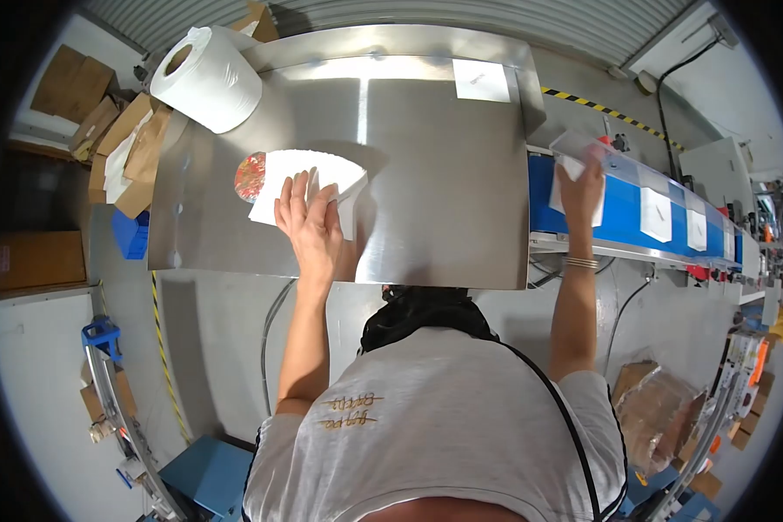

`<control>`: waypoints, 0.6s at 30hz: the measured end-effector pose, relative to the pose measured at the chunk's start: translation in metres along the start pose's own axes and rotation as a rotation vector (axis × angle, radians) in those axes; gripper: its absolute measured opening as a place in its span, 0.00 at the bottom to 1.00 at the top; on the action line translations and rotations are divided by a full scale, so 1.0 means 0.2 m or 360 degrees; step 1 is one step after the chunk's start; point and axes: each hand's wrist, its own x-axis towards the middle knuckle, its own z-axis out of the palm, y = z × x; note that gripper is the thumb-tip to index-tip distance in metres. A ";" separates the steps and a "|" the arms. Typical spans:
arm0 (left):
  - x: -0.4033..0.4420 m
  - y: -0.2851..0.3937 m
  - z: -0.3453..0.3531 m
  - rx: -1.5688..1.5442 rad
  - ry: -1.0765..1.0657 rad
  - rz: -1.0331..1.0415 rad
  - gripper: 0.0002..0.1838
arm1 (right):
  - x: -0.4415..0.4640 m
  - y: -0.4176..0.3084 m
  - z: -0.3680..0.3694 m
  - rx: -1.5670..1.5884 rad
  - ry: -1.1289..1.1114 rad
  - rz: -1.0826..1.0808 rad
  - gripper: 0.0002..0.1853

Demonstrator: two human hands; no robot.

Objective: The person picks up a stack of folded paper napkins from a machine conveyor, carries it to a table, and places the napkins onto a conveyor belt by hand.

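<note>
Nearest the lens on my head feed is a pale shirt [435,409], just below the steel table [448,191]. On that table, the left hand [309,222] rests fingers on a white sheet [300,163] beside a round red-speckled piece [250,177]. Right of the table, the right hand [581,193] covers a white packet [560,198] on a blue conveyor [622,209]; I can't tell whether either hand grips. Shiny metal surrounds the sheet; a ribbed wall [496,10] rises beyond the table, grey floor [235,365] below.

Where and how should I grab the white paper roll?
Hug the paper roll by its round sides, one hand each side, probably from the front, over the metal table. It seems to stand on end, hole up, and looks thick for one hand.
</note>
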 end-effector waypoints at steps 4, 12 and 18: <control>0.01 -0.01 -0.02 0.0033 -0.0117 0.0003 0.14 | -0.15 -0.65 0.08 0.0809 -0.0881 -0.0754 0.31; 0.06 0.02 -0.10 -0.0157 -0.0177 -0.0091 0.17 | -0.37 -1.14 0.39 0.0999 -0.1196 -0.1222 0.22; 0.05 -0.05 -0.10 -0.0052 -0.0156 -0.0088 0.18 | -0.25 -0.54 0.18 0.1562 -0.1098 0.0304 0.24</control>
